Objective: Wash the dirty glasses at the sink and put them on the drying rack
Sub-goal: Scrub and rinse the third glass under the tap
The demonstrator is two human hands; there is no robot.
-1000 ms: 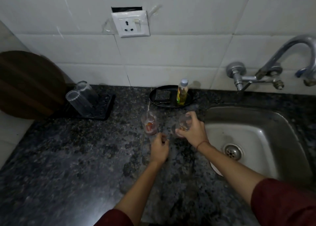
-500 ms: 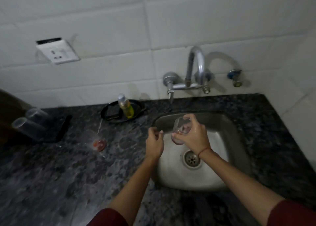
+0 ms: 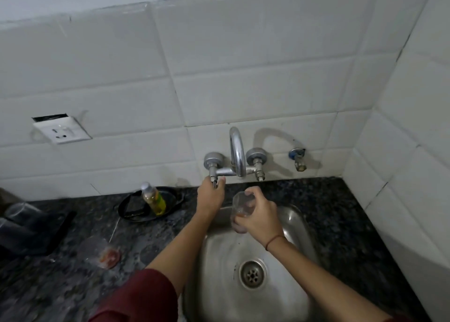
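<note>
One glass (image 3: 239, 203) in right hand (image 3: 259, 216), tap (image 3: 237, 151) — left hand (image 3: 210, 196)

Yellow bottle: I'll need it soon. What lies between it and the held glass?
In the head view, the left hand, gripping the tap handle, lies between the yellow bottle and the glass in the right hand.

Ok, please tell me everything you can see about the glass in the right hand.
The glass is a clear, plain tumbler with reddish-orange residue low inside. The right hand holds it around the side, fingers curled, roughly upright, above the steel sink and below the tap spout. No water stream is visible. Nothing else touches it.
</note>
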